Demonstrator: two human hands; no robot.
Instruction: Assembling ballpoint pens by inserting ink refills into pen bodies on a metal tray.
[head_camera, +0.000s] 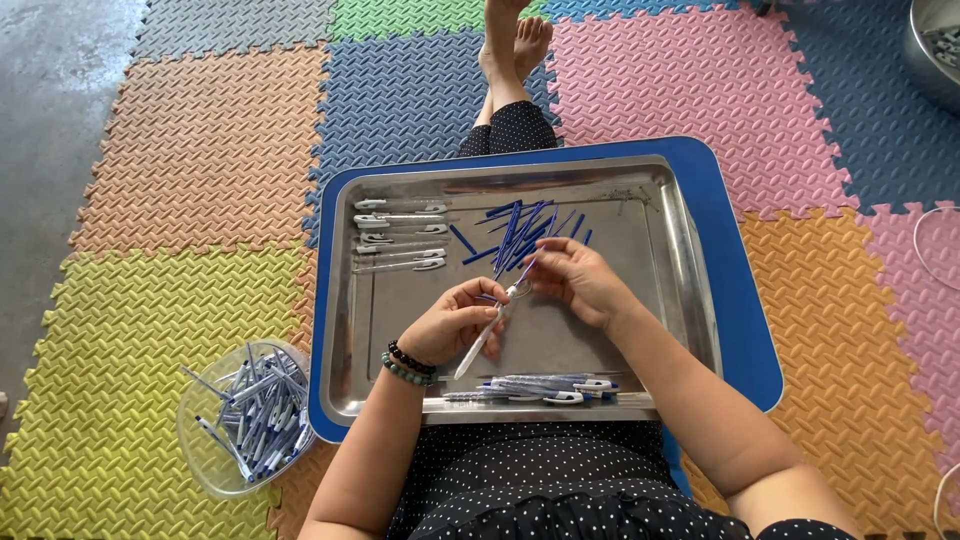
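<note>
Left hand (455, 322) fingers clamped on clear pen barrel (480, 345); right hand (575, 280) fingers pinch blue refill (522, 275). Keep refill aligned with barrel mouth, mid-frame over steel tray (680, 250).

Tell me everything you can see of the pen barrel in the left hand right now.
The pen barrel is a slim, clear-to-white plastic tube, tilted with its lower end toward the person and its upper end toward the right hand. The left hand grips its upper half; the lower half juts free above the metal tray, apparently not touching it. At the top, the right hand's fingertips meet it with a thin blue refill. Whether the refill is already inside cannot be told.
</note>
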